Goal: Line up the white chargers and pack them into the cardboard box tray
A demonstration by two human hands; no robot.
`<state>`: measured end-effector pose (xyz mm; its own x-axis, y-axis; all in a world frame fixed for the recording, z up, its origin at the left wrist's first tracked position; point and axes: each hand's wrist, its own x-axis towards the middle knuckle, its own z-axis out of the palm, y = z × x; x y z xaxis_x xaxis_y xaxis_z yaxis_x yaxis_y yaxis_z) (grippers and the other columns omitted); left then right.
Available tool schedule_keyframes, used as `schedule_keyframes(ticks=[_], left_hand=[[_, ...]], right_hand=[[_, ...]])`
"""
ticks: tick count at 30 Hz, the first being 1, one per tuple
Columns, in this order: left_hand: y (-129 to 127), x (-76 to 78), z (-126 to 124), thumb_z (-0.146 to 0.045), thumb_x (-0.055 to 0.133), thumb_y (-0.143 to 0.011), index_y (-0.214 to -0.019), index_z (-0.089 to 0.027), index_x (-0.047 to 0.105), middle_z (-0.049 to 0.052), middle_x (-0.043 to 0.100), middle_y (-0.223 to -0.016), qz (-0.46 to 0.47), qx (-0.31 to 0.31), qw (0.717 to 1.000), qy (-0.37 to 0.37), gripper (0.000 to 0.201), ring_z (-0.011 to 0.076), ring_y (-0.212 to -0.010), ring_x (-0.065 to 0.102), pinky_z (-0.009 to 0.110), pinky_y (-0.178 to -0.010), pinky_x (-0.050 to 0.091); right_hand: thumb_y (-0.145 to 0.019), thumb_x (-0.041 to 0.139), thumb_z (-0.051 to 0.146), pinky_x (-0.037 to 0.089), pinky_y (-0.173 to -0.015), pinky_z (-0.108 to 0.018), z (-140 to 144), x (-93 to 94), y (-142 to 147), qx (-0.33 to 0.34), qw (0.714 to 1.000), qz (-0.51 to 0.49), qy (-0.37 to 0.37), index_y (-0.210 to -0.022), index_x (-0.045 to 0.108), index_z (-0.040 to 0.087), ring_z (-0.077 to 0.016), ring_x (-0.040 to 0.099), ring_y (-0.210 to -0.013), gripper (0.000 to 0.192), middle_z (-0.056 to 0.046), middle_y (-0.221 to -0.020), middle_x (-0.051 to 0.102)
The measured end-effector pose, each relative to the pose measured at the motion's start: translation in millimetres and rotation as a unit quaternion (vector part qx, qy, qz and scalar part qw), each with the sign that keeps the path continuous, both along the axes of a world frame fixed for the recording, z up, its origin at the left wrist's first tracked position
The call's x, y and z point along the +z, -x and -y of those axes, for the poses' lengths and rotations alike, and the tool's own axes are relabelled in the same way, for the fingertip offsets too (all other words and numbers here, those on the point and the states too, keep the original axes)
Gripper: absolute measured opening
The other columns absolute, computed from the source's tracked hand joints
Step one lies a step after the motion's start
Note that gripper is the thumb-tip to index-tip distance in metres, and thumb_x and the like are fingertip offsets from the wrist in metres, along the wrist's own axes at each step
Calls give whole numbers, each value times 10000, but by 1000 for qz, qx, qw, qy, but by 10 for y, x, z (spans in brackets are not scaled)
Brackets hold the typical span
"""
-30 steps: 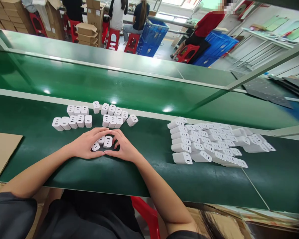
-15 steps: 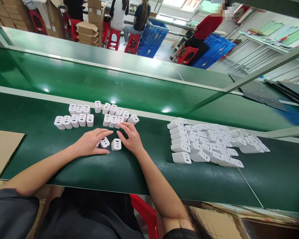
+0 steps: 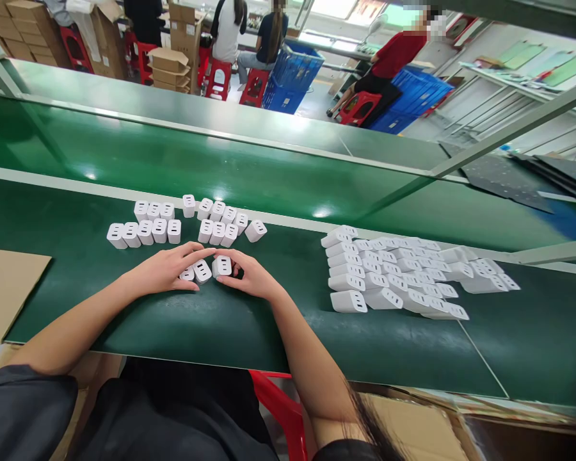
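Three white charger blocks with port slots on top stand between my hands on the dark green bench (image 3: 249, 333). My right hand (image 3: 250, 276) has thumb and fingers around the rightmost charger (image 3: 222, 266). On the other side, my left hand (image 3: 166, 269) curves around the leftmost charger (image 3: 187, 274), which its fingers partly cover. The middle charger (image 3: 202, 271) sits between them, slightly turned. Just beyond my hands stand short rows of like chargers, one group to the left (image 3: 145, 232) and one in the centre (image 3: 217, 233). A lone charger (image 3: 256, 230) leans at the right of the centre group.
A large block of chargers (image 3: 388, 272) stands to the right. Flat cardboard (image 3: 12, 288) lies at the left edge. A pale rail (image 3: 288, 221) runs behind the rows. Farther off, several people sit on red stools near blue crates (image 3: 292, 70) and cartons.
My right hand has come down from the centre row and closed around the rightmost front charger, which now stands slightly farther back. My left hand has shifted a little left.
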<state>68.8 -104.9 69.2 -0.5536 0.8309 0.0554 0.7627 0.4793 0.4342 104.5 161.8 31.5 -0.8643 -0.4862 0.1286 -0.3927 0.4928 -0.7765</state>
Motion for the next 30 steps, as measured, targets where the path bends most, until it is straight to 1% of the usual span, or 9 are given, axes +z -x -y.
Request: schedule_keyframes(ticks=[4,8,13,16,19,21,25,27,30], left_hand=[[-5,-3,-1,-445,638,-914,-1552,-370,188,96,397,-1499,34,-24,999,-6,784,256,-1206,592,332,-932,517],[-6,-24,-15,-439,655,-903,-1563,-363,151,109,382,-1517,56,-27,998,-23,833,279,-1284,543,360,-981,498],[16,32,41,-540,698,-838,-1576,-353,120,114,401,-1507,46,-8,999,19,956,305,-1306,512,347,-944,494],[22,57,62,-574,708,-812,-1582,-349,68,111,422,-1490,43,-7,998,55,1027,302,-1276,532,321,-908,484],[-12,24,18,-567,692,-832,-1579,-328,92,108,457,-1469,23,-8,998,64,987,287,-1267,538,324,-929,471],[-57,-17,-33,-584,669,-846,-1571,-298,137,115,476,-1462,-3,5,998,60,944,287,-1271,535,333,-933,473],[-142,-86,-113,-616,604,-880,-1569,-235,166,135,574,-1361,-38,60,995,70,901,278,-1142,620,319,-820,499],[-160,-108,-131,-618,568,-902,-1561,-214,211,119,652,-1217,-48,80,992,86,851,263,-1029,661,301,-743,495],[-148,-141,-139,-591,520,-944,-1462,-216,416,93,689,-1124,-70,76,991,83,648,240,-977,673,274,-682,481]], right_hand=[[-854,710,383,579,-713,-335,80,-91,-8,10,1000,-7,14,-1379,519,244,-142,592,-749,576,-71,-1164,643],[-867,700,384,575,-727,-345,118,-112,-27,14,1000,-13,9,-1389,500,232,-152,593,-771,579,-66,-1106,648],[-855,715,387,581,-704,-325,132,-59,-48,26,999,-24,20,-1402,484,266,-151,590,-820,606,-87,-1282,580],[-857,713,368,588,-715,-331,141,-55,-54,28,999,-27,23,-1397,490,274,-151,592,-825,591,-88,-1291,566],[-848,715,357,594,-723,-348,172,-91,-66,25,999,-20,32,-1387,489,270,-148,588,-789,591,-78,-1212,585],[-840,713,340,600,-742,-355,205,-114,-81,34,998,-7,61,-1400,452,260,-155,607,-820,622,-77,-1193,587],[-866,649,280,607,-762,-345,240,-104,-90,64,990,16,126,-1426,367,251,-149,653,-883,628,-107,-1323,551],[-902,593,272,601,-745,-337,213,-84,-67,31,992,-14,125,-1375,422,250,-141,662,-848,503,-104,-1301,573],[-944,551,296,585,-817,-383,135,-79,-6,-101,982,-137,77,-1260,524,253,-183,661,-921,321,-93,-1198,616]])
